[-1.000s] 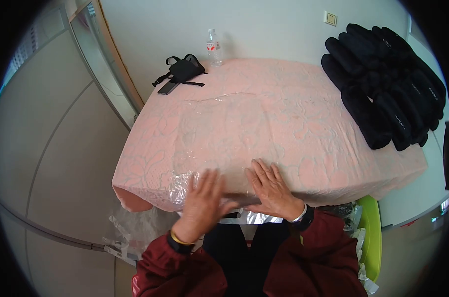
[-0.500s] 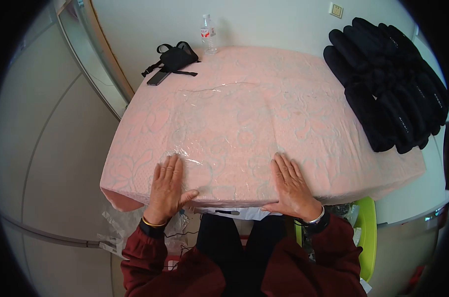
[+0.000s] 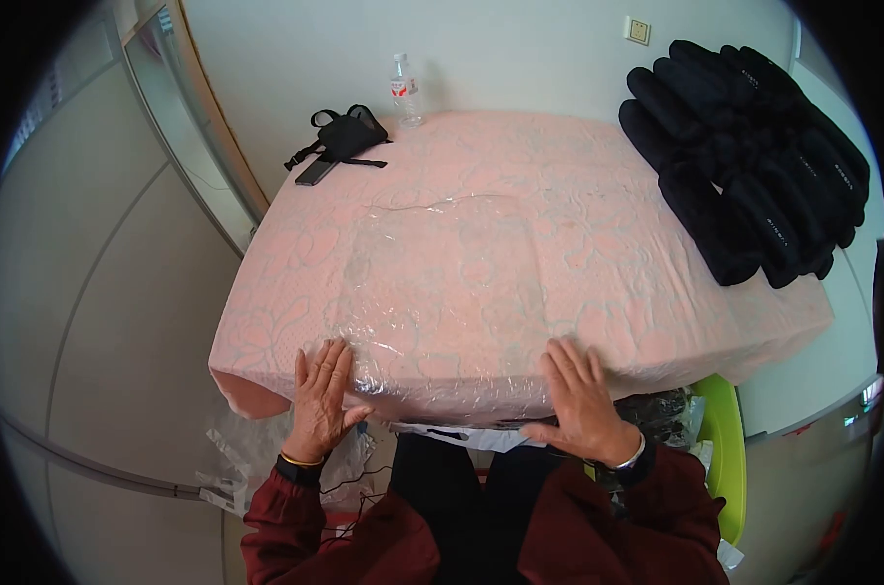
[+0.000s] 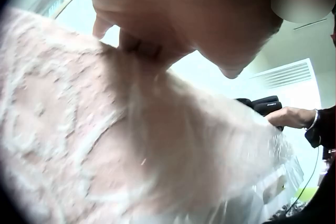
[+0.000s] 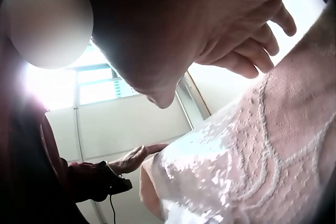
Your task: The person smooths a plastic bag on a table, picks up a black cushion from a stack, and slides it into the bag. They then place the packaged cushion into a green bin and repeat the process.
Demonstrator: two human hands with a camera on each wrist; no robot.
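Observation:
A clear, shiny plastic sheet [image 3: 442, 283] lies flat over the pink patterned tablecloth [image 3: 647, 322], its near part bending down at the front edge. My left hand [image 3: 322, 400] rests at the sheet's near left corner, fingers straight and thumb spread inward. At the near right side is my right hand [image 3: 580, 405], fingers extended forward and thumb pointing inward. Neither hand grips anything. In the right wrist view the fingertips of the right hand [image 5: 231, 40] are right at the cloth, with glossy plastic [image 5: 205, 166] beside them. The left hand [image 4: 173, 14] hangs close over the cloth in its wrist view.
A black strapped pouch [image 3: 349, 135], a phone [image 3: 315, 172] and a clear bottle [image 3: 405, 93] stand at the back left. Several black padded rolls [image 3: 754, 166] pile up at the right. Below the table are a green tub [image 3: 725, 468] and loose plastic [image 3: 237, 458].
My hands were closer together a second ago, the left one blurred. They spread apart to the sheet's two sides, then shifted slightly toward the table's front edge.

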